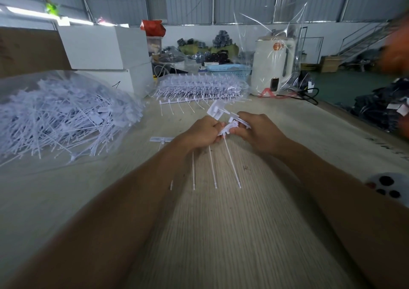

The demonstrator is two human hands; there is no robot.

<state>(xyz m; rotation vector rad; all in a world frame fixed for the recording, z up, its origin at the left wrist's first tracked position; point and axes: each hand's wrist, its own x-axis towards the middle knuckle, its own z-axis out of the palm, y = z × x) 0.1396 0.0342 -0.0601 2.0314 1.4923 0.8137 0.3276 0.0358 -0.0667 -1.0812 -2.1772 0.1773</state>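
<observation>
The left hand (pixel 202 131) gripped the ties (pixel 230 126) and the right hand (pixel 260 131) pinched one, over the middle of the counter (pixel 221 222). A hard pull could have snapped a thin tail or dropped some.

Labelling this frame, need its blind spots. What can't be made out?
Head view only.
White tag strip: its middle is covered by the left hand and right hand.
Orange shape: blurred, cut by the right edge.
Round spotted object: cut by the right edge.
Bagged pile of tags: too blurred to count.
</observation>
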